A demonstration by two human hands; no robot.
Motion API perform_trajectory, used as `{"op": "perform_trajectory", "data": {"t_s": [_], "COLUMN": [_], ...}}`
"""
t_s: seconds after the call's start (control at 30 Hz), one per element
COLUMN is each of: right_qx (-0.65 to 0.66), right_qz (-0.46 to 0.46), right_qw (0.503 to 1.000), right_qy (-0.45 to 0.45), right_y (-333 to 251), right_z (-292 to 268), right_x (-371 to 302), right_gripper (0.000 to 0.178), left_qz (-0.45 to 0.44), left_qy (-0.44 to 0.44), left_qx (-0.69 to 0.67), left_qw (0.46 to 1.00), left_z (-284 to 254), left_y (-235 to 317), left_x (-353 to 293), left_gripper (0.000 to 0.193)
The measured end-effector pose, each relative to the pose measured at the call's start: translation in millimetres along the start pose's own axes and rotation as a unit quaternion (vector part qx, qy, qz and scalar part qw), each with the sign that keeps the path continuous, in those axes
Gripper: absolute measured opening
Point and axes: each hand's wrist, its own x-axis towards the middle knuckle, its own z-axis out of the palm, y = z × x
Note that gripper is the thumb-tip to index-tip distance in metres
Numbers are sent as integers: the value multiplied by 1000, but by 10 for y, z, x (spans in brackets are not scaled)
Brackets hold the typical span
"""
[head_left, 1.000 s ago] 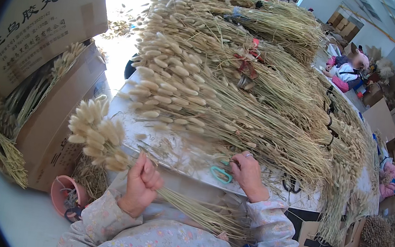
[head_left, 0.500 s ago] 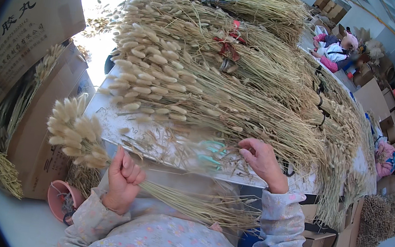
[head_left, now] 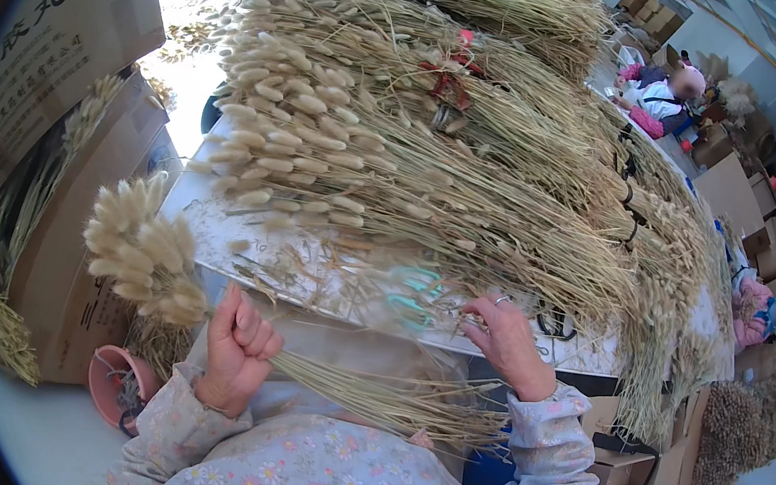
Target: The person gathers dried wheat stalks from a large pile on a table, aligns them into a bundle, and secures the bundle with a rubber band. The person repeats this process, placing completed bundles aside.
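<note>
White table [head_left: 210, 239], heaped fluffy-headed dried grass [head_left: 402, 145], loose plant scraps [head_left: 321, 263], blurred turquoise-handled tool [head_left: 419, 281]

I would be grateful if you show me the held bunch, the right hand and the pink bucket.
Held bunch [head_left: 150, 261]: head view, on its fluffy heads.
Right hand [head_left: 510, 347]: head view, on its back.
Pink bucket [head_left: 105, 383]: head view, on its wall.

L hand [head_left: 242, 346] is forming a tight fist (thumb pointing fwd, approx.), w/ fingers curling in & L forearm [head_left: 189, 423] slanting inward from lower L. R hand [head_left: 512, 347] is reaching slightly farther fwd, back facing up, thumb & index parting, tips pointing L. R forearm [head_left: 552, 454] is running steeper, also leaning inward.
</note>
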Motion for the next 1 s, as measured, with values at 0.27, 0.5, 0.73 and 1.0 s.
{"op": "perform_trajectory", "data": {"t_s": [0.27, 0.5, 0.73, 1.0], "right_qx": [15, 389, 643, 568], "right_qz": [-19, 145, 165, 177], "right_qw": [1000, 908, 748, 804], "right_qy": [-5, -54, 8, -10], "right_y": [17, -18, 85, -249], "right_z": [90, -488, -593, -636], "right_x": [-49, -41, -34, 23], "right_gripper": [10, 15, 18, 18], "left_qz": [2, 3, 4, -25], "left_qy": [4, -7, -5, -60], "left_qx": [-1, -8, -1, 32], "left_qw": [1000, 1000, 1000, 997], "left_z": [-20, -39, -72, 331], "left_y": [6, -19, -19, -50], "left_x": [9, 29, 46, 148], "left_gripper": [41, 42, 42, 19]}}
